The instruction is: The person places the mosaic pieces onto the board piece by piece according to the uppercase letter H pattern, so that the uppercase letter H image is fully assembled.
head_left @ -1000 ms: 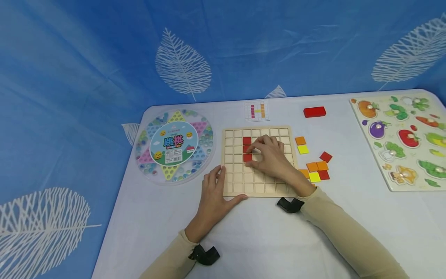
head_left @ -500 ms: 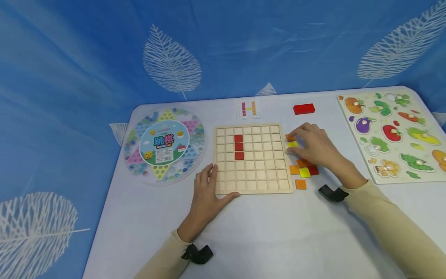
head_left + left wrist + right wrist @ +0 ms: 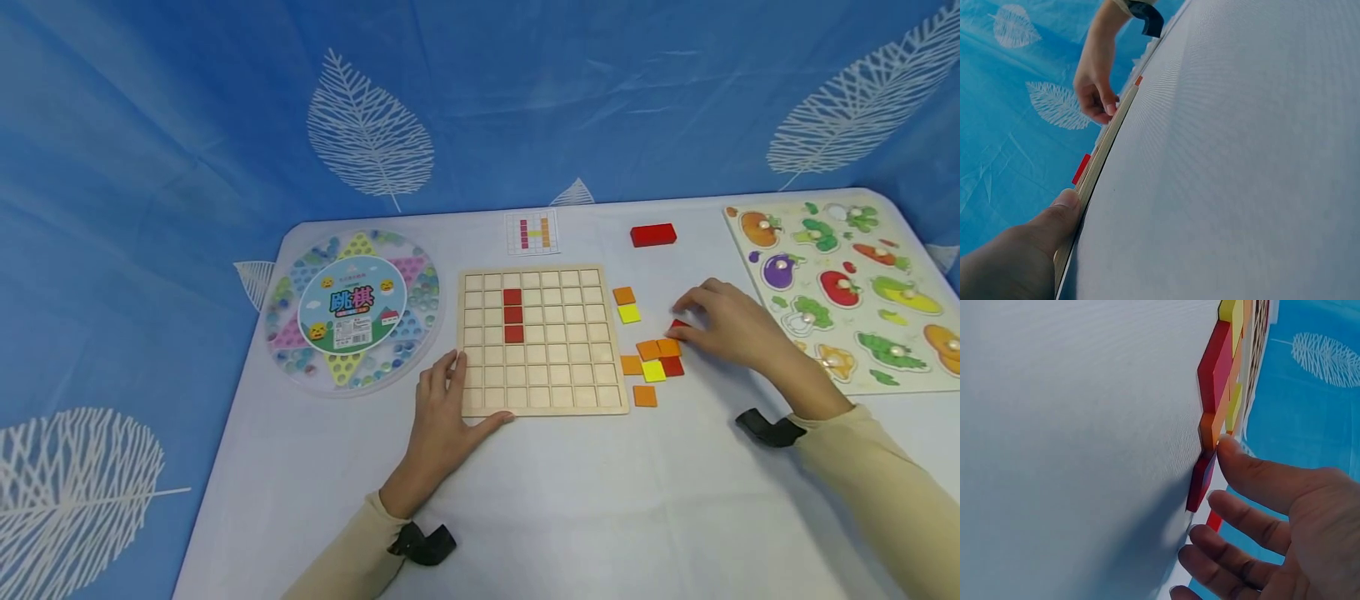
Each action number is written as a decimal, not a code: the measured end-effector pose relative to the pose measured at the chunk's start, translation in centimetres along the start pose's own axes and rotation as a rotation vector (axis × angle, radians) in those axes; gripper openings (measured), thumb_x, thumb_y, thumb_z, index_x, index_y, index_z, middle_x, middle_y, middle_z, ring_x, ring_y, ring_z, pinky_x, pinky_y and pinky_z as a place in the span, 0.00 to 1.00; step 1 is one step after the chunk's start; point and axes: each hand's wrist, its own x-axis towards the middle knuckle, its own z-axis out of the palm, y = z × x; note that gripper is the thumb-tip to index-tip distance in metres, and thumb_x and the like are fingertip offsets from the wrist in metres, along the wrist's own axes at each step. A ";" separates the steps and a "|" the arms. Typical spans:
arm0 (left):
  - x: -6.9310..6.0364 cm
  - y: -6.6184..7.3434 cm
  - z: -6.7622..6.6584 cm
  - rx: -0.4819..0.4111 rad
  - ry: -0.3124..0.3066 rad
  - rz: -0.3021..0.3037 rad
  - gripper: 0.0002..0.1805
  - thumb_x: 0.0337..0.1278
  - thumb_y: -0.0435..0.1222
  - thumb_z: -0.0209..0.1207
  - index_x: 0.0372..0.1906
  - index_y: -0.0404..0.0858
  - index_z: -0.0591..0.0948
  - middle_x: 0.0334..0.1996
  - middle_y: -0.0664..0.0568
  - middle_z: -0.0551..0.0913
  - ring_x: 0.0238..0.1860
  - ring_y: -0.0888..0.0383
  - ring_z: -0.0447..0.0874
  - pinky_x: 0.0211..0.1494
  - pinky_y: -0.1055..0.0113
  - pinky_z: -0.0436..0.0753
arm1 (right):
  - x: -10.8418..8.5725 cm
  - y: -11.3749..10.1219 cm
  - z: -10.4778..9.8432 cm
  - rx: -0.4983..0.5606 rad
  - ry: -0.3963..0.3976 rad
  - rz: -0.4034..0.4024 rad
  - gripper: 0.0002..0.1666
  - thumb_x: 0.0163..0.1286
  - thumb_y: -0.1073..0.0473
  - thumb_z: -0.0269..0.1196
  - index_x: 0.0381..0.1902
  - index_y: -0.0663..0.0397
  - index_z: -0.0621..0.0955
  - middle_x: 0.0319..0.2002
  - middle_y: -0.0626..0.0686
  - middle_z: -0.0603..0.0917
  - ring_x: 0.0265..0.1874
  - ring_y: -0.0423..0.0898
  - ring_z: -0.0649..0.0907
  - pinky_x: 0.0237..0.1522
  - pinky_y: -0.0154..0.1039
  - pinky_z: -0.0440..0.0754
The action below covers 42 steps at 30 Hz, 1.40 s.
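Note:
The left hand lies at the near left corner of a wooden grid board, thumb along its front edge and fingers at its left side. In the left wrist view the left thumb touches the board's edge. Three red tiles stand in one column of the board. Over at the right, the right hand reaches to a loose red tile, partly hidden by it. In the right wrist view that tile lies flat by the thumb and index finger, which look unclosed on it.
Several orange and yellow tiles lie right of the board. Behind it are a pattern card and a red block. A round marble game sits left; a vegetable puzzle board, right.
The right hand has moved from the board, past the orange and yellow tiles, to the loose red tile farther right. The left hand has kept its place at the board's corner.

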 end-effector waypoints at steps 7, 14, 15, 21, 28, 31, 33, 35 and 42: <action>0.0 -0.1 0.1 0.009 0.011 0.012 0.59 0.36 0.60 0.74 0.70 0.29 0.65 0.66 0.39 0.65 0.55 0.48 0.66 0.53 0.54 0.71 | -0.5 0.6 0.1 0.031 0.005 -0.024 0.21 0.54 0.56 0.75 0.43 0.62 0.84 0.44 0.64 0.77 0.45 0.60 0.74 0.49 0.59 0.76; 0.0 -0.1 0.1 0.006 0.004 0.003 0.59 0.37 0.61 0.73 0.70 0.30 0.65 0.66 0.40 0.65 0.55 0.48 0.66 0.53 0.54 0.71 | -0.9 0.9 0.1 0.063 0.001 -0.101 0.19 0.54 0.60 0.74 0.45 0.57 0.85 0.47 0.63 0.75 0.48 0.60 0.72 0.52 0.61 0.73; 0.0 -0.1 0.0 0.006 0.000 0.001 0.59 0.37 0.61 0.73 0.71 0.30 0.65 0.66 0.40 0.64 0.55 0.49 0.66 0.53 0.54 0.71 | -0.9 1.0 0.1 0.068 0.002 -0.114 0.20 0.54 0.61 0.74 0.46 0.56 0.85 0.47 0.63 0.75 0.49 0.60 0.72 0.52 0.61 0.73; 0.1 0.0 0.0 0.003 -0.007 0.000 0.59 0.37 0.61 0.73 0.71 0.30 0.65 0.67 0.40 0.64 0.55 0.49 0.66 0.53 0.55 0.71 | -1.0 1.5 0.3 0.121 0.018 -0.145 0.18 0.53 0.63 0.75 0.43 0.56 0.84 0.48 0.60 0.75 0.50 0.59 0.71 0.53 0.62 0.70; 0.0 0.0 0.0 0.004 -0.021 -0.019 0.59 0.37 0.62 0.72 0.71 0.31 0.64 0.67 0.40 0.64 0.55 0.49 0.66 0.53 0.55 0.71 | -0.9 1.6 0.5 0.120 0.038 -0.168 0.17 0.52 0.64 0.75 0.42 0.55 0.85 0.47 0.59 0.75 0.49 0.58 0.71 0.52 0.60 0.70; -0.1 0.1 0.0 0.004 -0.028 -0.025 0.59 0.38 0.62 0.72 0.72 0.31 0.64 0.67 0.41 0.64 0.55 0.49 0.65 0.53 0.55 0.71 | -0.9 1.6 0.6 0.112 0.048 -0.187 0.18 0.51 0.66 0.75 0.41 0.55 0.85 0.46 0.59 0.75 0.48 0.57 0.72 0.51 0.60 0.70; -0.1 0.1 0.0 0.001 -0.029 -0.028 0.59 0.38 0.62 0.72 0.72 0.31 0.64 0.67 0.40 0.64 0.55 0.49 0.65 0.53 0.55 0.71 | -1.0 1.5 0.6 0.111 0.049 -0.194 0.18 0.51 0.66 0.75 0.42 0.54 0.85 0.46 0.59 0.75 0.48 0.57 0.72 0.50 0.59 0.71; -0.1 0.1 0.0 0.000 -0.029 -0.029 0.59 0.38 0.62 0.72 0.72 0.31 0.64 0.67 0.40 0.64 0.55 0.49 0.65 0.53 0.55 0.71 | -1.0 1.5 0.6 0.110 0.050 -0.195 0.18 0.51 0.66 0.75 0.42 0.54 0.85 0.46 0.59 0.76 0.48 0.57 0.72 0.50 0.59 0.71; 0.0 0.1 -0.1 0.010 -0.032 -0.030 0.59 0.39 0.62 0.72 0.72 0.31 0.64 0.67 0.41 0.63 0.56 0.49 0.65 0.54 0.55 0.71 | -0.9 1.7 0.6 0.107 0.049 -0.194 0.18 0.52 0.65 0.75 0.42 0.54 0.85 0.46 0.59 0.75 0.48 0.56 0.72 0.50 0.59 0.71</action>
